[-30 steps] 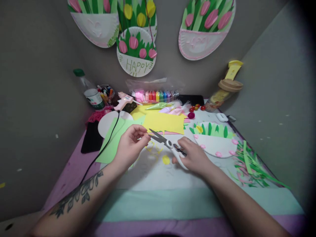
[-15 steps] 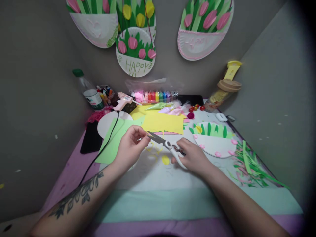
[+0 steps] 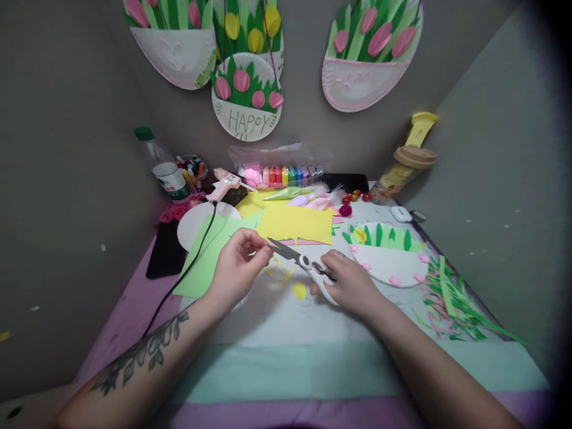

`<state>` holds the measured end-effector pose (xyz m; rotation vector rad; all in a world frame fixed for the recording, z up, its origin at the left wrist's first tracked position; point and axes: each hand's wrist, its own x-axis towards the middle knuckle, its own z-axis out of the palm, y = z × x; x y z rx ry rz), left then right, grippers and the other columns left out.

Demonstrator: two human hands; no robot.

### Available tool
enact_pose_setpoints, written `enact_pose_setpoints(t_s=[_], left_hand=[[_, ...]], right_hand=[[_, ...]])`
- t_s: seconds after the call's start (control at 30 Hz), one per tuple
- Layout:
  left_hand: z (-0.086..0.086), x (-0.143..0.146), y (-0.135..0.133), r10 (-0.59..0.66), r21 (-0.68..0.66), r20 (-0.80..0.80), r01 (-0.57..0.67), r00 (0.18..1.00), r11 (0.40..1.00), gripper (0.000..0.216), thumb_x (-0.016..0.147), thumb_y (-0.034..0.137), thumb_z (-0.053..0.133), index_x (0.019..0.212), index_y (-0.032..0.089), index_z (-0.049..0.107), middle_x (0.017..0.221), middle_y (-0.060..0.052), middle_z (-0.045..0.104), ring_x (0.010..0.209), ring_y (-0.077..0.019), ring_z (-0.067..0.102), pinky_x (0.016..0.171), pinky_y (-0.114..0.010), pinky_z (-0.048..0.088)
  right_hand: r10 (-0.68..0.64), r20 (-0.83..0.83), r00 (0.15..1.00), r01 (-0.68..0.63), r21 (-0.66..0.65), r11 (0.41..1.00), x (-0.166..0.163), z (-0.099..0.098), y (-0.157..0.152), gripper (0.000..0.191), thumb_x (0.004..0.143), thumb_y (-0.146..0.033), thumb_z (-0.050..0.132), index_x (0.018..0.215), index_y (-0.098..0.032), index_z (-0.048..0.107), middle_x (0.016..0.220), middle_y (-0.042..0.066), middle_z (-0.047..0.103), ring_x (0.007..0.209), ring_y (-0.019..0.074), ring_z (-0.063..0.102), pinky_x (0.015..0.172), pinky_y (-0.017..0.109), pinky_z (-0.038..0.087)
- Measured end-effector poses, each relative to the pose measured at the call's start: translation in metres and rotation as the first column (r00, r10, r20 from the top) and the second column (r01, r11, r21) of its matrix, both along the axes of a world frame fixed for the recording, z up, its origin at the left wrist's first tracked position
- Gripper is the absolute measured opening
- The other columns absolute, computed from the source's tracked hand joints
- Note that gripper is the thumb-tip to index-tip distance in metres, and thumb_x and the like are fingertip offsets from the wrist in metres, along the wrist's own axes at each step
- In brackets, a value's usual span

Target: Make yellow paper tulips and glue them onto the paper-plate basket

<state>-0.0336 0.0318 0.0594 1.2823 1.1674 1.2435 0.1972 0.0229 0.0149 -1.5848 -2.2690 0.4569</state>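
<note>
Scissors (image 3: 305, 262) are grasped above the counter (image 3: 290, 326) by the fingers of the right hand (image 3: 346, 281), blades nearly together, pointed at the left hand (image 3: 239, 259), whose fingers are pinched; whether anything is held there cannot be told.

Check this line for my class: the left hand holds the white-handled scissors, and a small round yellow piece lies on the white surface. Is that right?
Not quite: the head view shows the right hand, not the left hand, holding the white-handled scissors. The small round yellow piece does lie on the white surface.
</note>
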Motion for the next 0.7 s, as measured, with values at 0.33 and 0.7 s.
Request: enact_pose_setpoints(t_s=[0.33,0.7], left_hand=[[-0.0020,-0.0002,0.0005,0.004,0.001,0.012,-0.004,1.000,1.000,0.017,0.073,0.019,0.066,0.078,0.018,0.049,0.075,0.003,0.057,0.065,-0.0090,0.055,0.059,-0.021,0.047],[-0.0022,-0.0001,0.0006,-0.010,-0.011,0.007,0.010,1.000,1.000,0.019,0.074,0.021,0.066,0.078,0.018,0.048,0.074,0.003,0.056,0.065,-0.0094,0.055,0.059,-0.022,0.046]], right_hand=[[-0.010,0.010,1.000,0.010,-0.011,1.000,0.0002,-0.0002,-0.0002,0.025,0.075,-0.043,0.063,0.078,-0.020,0.054,0.082,0.004,0.058,0.075,0.0187,0.055,0.061,0.026,0.036],[-0.060,-0.010,0.998,0.060,0.044,0.997,0.0022,-0.0023,0.0010,0.025,0.075,-0.043,0.062,0.069,-0.020,0.054,0.077,0.003,0.058,0.070,0.0173,0.054,0.058,0.026,0.033]])
